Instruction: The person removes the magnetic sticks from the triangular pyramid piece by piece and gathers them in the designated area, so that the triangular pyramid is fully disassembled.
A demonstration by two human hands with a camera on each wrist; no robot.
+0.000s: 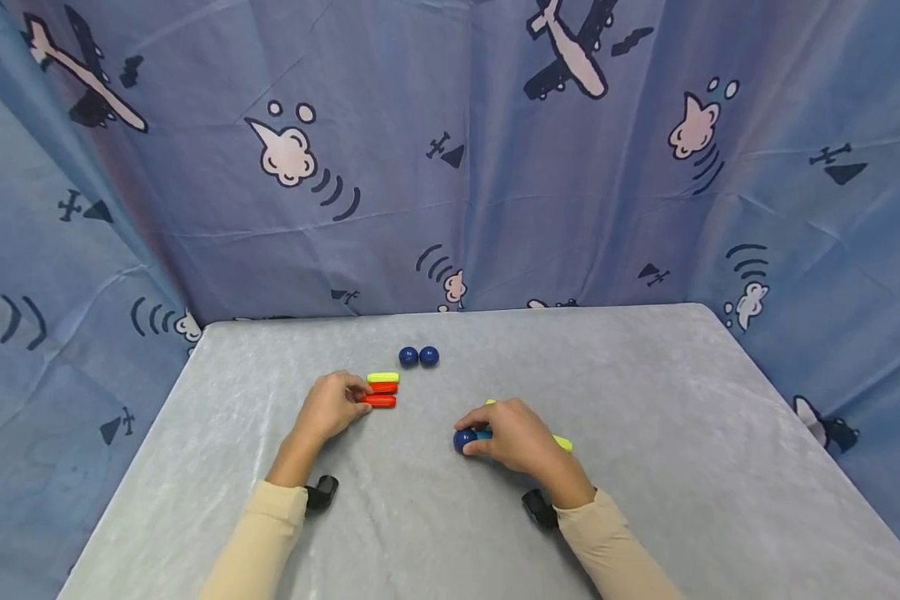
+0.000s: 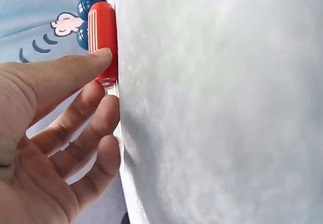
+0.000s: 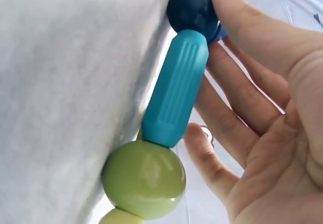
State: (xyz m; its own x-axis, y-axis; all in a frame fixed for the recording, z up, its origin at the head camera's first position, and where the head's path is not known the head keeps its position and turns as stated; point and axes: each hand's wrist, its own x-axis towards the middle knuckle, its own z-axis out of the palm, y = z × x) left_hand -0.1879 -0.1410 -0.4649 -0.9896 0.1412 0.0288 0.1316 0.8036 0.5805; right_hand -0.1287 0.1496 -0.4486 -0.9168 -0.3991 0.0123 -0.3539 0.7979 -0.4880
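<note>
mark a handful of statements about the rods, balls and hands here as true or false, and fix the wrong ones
1. The right hand holds a dark blue ball. True.

2. The teal rod ends at a red ball on the side away from that dark blue one. False: it meets a green ball there.

3. The left hand has its thumb on a red rod. True.

4. Of the three rods by the left hand, the yellow rod lies nearest the person. False: it lies farthest, beyond both red ones.

5. Two loose dark blue balls sit side by side beyond those rods. True.
</note>
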